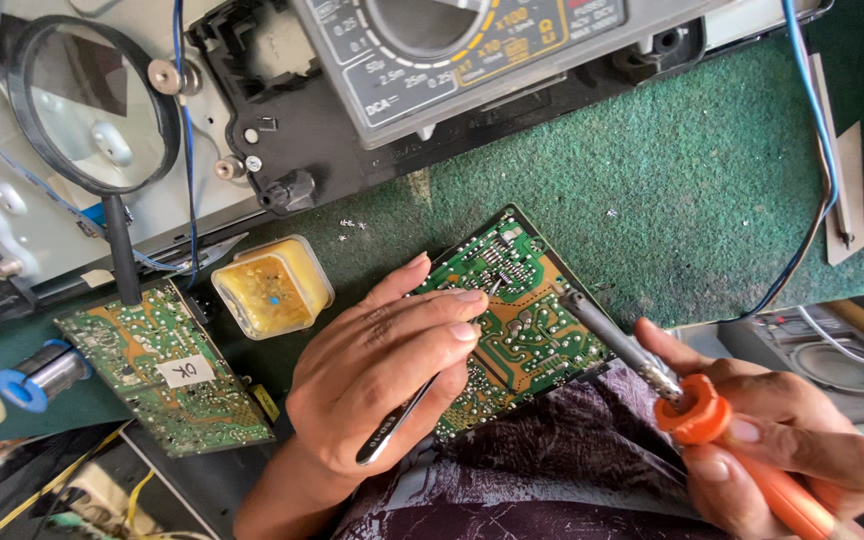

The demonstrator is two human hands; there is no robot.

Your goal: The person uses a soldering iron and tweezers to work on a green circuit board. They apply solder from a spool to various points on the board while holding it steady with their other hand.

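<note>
Hands: right (pixel 782 450) angles soldering iron (pixel 642 365) up-left onto circuit board (pixel 522 320).

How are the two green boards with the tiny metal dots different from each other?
The board under the hands is being worked on: the left hand holds tweezers to it and the right hand brings a soldering iron. The board on the left lies untouched. Only that board has a white paper label. Both are green with orange-brown patches and silver solder spots.
</note>
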